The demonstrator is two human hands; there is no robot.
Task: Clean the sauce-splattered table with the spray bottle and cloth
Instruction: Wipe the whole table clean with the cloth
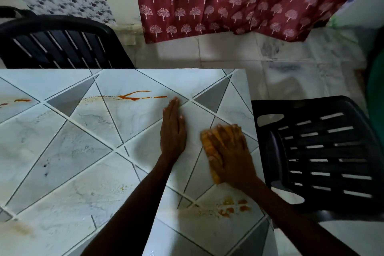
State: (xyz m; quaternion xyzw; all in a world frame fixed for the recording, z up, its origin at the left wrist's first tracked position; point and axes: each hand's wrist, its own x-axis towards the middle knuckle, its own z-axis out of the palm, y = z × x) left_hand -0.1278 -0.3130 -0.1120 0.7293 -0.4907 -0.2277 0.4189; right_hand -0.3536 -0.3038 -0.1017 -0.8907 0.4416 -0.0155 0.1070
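The table [62, 151] has a pale tiled top with grey triangles. An orange cloth [209, 151] lies near its right edge, and my right hand [230, 151] presses flat on it with fingers spread. My left hand [173, 129] rests flat on the bare tiles just left of the cloth, fingers straight. An orange-red sauce streak [137, 96] runs across the far part of the table, just beyond my left fingertips. More sauce blotches [232, 208] sit near the right front edge, under my right forearm. A faint smear [18, 228] marks the front left. No spray bottle is in view.
A black slatted plastic chair [324, 156] stands close against the table's right edge. Another black chair [58, 45] stands behind the far edge at the left. A maroon curtain [239, 0] with a white tree print hangs over the tiled floor [280, 68] beyond.
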